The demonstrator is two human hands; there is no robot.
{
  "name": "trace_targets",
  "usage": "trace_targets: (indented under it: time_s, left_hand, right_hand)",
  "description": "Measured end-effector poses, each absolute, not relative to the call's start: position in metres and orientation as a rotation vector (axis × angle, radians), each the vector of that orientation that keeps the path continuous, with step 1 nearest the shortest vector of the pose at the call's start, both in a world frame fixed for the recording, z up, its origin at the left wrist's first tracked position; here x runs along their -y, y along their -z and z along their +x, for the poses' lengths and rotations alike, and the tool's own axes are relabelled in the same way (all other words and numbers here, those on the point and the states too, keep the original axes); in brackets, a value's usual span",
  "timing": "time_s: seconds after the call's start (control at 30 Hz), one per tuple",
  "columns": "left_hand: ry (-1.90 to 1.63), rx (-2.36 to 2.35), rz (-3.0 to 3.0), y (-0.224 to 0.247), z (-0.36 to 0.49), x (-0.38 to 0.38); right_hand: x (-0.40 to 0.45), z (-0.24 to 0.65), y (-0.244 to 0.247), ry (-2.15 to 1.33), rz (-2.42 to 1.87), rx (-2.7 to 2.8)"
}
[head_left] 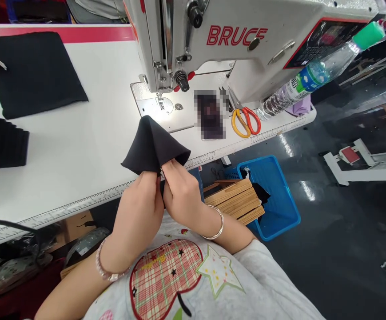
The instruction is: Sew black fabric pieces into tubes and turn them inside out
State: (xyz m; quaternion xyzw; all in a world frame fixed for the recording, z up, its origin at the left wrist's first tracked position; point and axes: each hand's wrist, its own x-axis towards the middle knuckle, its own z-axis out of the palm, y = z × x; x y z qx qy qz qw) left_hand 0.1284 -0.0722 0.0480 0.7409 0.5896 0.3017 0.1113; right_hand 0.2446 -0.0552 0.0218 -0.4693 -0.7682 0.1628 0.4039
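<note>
A black fabric piece, folded into a cone-like shape, is gripped along its near edge by both hands at the table's front edge. My left hand is closed on it, fingers curled and pressed together. Beside it, my right hand pinches the same fabric, its fingertips partly tucked out of sight. Just beyond the cloth stands the sewing machine, its presser foot over the metal plate. The fabric does not reach the foot.
On the left lie a flat black cloth and a stack of black pieces. Scissors, a blurred dark object and a water bottle are at right. A blue basket and wooden slats sit below.
</note>
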Motion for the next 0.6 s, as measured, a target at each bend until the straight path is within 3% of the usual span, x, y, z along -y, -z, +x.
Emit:
trace_targets:
  time_s: [0.23, 0.47, 0.6]
  left_hand:
    - [-1.106, -1.941, 2.14, -0.048, 0.131, 0.072]
    - [-0.974, -1.85, 2.053, -0.05, 0.127, 0.072]
    - [-1.072, -1.899, 1.99, -0.041, 0.127, 0.072]
  right_hand:
    - [0.054, 0.237, -0.024, -0.279, -1.177, 1.697]
    - [0.053, 0.237, -0.023, -0.265, -1.086, 1.679]
    - [0.052, 0.239, -0.02, -0.274, -1.115, 1.614]
